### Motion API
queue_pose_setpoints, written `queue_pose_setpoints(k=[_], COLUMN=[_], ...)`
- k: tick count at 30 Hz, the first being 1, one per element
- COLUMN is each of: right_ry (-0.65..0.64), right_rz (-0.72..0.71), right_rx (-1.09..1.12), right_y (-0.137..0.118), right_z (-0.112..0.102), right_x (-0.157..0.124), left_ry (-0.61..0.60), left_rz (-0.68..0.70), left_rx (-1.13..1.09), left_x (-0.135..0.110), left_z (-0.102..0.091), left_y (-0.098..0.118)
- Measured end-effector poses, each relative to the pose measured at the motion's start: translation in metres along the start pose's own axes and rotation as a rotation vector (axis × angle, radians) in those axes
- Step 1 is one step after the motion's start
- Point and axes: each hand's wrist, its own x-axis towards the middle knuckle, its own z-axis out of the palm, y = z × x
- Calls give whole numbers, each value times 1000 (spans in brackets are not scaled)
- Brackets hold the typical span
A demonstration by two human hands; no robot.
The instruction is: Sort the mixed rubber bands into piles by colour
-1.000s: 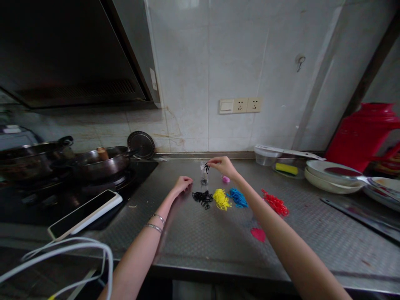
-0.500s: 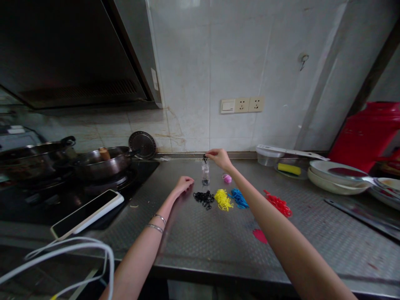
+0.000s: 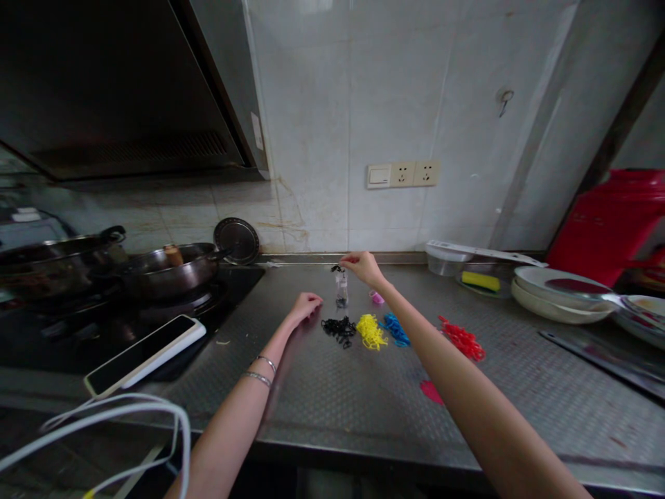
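My right hand pinches a small black rubber band over the mouth of a small clear bottle standing on the steel counter. My left hand rests curled on the counter left of the bottle, beside a pile of black bands. Yellow bands, blue bands and red bands lie in separate piles to the right. A small pink lid sits behind the blue pile.
A phone and white cable lie at the left by the stove with two pans. Stacked plates, a yellow sponge, a clear tub and a red thermos stand at the right. A red patch marks the counter.
My right hand rose slightly from the bottle's neck to just above its mouth, still pinching a black band. The left hand stayed put.
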Motion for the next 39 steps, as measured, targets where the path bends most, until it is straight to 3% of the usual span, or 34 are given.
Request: queue_pose_setpoints(k=[15,24,29,39], right_ry=[54,135,143,122], right_rz=[-1,93,146,145], right_rx=[-36,73,97,88], right_y=[3,21,33,30], right_z=[-8,-13,-13,-11], right_x=[-18,-66,-82,-87], left_ry=[2,189,251,132], left_rz=[15,130,194,154], left_rx=[-2,-144,-294,-557], left_x=[2,11,15,23], left_z=[1,9,10,14], left_y=[-2,-1,11,46])
